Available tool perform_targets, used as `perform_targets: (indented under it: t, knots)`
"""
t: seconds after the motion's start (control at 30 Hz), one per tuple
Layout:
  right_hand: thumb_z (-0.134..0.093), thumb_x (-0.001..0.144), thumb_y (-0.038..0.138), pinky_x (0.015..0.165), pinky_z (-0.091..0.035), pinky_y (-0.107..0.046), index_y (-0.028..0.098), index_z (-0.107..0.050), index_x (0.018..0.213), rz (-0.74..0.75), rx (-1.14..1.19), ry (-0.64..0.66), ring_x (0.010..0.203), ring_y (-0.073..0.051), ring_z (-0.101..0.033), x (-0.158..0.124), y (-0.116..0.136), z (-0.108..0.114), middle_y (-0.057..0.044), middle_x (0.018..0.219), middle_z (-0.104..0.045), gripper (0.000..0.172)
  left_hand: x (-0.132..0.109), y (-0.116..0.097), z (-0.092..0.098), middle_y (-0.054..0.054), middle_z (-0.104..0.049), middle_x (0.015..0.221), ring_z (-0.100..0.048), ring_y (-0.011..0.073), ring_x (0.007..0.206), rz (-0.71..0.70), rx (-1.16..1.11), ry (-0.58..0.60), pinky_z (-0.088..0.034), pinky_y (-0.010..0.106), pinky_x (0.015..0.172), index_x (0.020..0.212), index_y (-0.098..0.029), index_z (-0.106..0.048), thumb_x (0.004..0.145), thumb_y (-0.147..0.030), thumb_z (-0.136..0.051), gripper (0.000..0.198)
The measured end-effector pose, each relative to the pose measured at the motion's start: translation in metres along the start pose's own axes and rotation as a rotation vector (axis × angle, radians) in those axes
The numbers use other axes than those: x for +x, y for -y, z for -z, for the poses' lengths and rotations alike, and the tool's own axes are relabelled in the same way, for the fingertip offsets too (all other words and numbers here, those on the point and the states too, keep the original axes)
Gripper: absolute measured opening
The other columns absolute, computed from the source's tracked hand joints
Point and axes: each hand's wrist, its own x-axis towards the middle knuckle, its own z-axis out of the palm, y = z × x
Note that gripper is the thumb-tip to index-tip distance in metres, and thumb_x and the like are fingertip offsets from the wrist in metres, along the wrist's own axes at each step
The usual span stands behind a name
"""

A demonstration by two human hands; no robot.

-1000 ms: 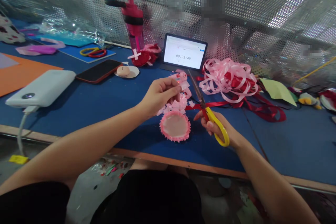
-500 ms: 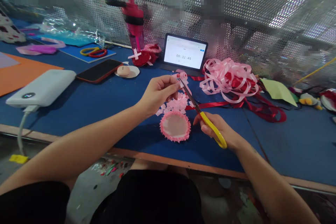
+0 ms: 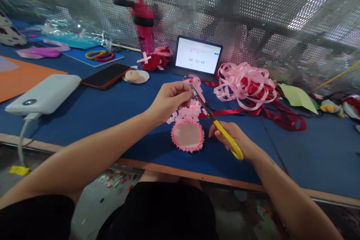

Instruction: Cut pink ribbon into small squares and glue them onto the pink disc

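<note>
Craft workshop: blue worktable (image 3: 118, 108), ribbon heaps (image 3: 244, 84), perforated metal partition (image 3: 281, 15).

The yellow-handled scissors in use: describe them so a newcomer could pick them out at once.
On the blue table, in front of the lit tablet, find the right hand. It grips the scissors, blades reaching a pink ribbon roll in the left hand. The other pair lies unheld at the back left.

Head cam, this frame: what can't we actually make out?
All in the head view:
- Small pink ribbon roll: mostly covered by the left hand's fingers.
- Yellow-handled scissors: loops wrapped by the right hand; blade contact with the roll too small to tell.
- Behind the perforated metal screen: pixelated patches, nothing legible.
- White spotted object: cut by the left edge.
</note>
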Motion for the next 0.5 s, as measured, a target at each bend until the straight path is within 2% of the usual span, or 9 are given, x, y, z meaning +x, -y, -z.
perform_targets:
  t: [0.23,0.33,0.4,0.5]
  knots:
    - [-0.048,0.081,0.063,0.038,-0.031,-0.020,0.016,-0.057,0.077,-0.071,0.038,-0.024,0.038,-0.007,-0.037,0.0015,-0.0045,-0.0019,0.007,0.049,-0.036,0.048,0.0007,-0.0002,0.0008,-0.002,-0.053,0.050,-0.041,0.0020,0.041,-0.017,0.002,-0.004,-0.027,0.016,0.038,0.067,-0.015,-0.055,0.078,-0.021,-0.058,0.013]
    - [-0.053,0.080,0.060,0.035,-0.031,-0.019,0.016,-0.057,0.076,-0.053,0.087,-0.054,0.036,-0.007,-0.038,0.0019,-0.0055,-0.0030,0.007,0.047,-0.038,0.044,0.0008,-0.0012,0.0010,-0.002,-0.054,0.050,-0.042,0.0022,0.042,-0.016,0.023,0.002,-0.029,0.015,0.039,0.067,-0.015,-0.054,0.079,-0.021,-0.057,0.013]
    - [-0.051,0.081,0.060,0.034,-0.030,-0.019,0.016,-0.058,0.078,-0.042,0.167,-0.096,0.035,-0.006,-0.037,0.0020,-0.0058,-0.0036,0.007,0.047,-0.038,0.045,-0.0012,-0.0020,-0.0008,-0.002,-0.055,0.052,-0.045,0.0025,0.043,0.004,0.076,0.082,-0.032,0.014,0.040,0.070,-0.015,-0.055,0.080,-0.021,-0.056,0.012]
    - [-0.054,0.080,0.055,0.033,-0.029,-0.018,0.016,-0.057,0.079,-0.059,0.216,-0.182,0.035,-0.005,-0.035,0.0015,-0.0034,-0.0038,0.007,0.049,-0.038,0.039,-0.0082,-0.0011,-0.0082,0.000,-0.060,0.057,-0.050,0.0039,0.045,0.085,0.220,0.349,-0.038,0.014,0.043,0.076,-0.014,-0.057,0.082,-0.022,-0.055,0.011]
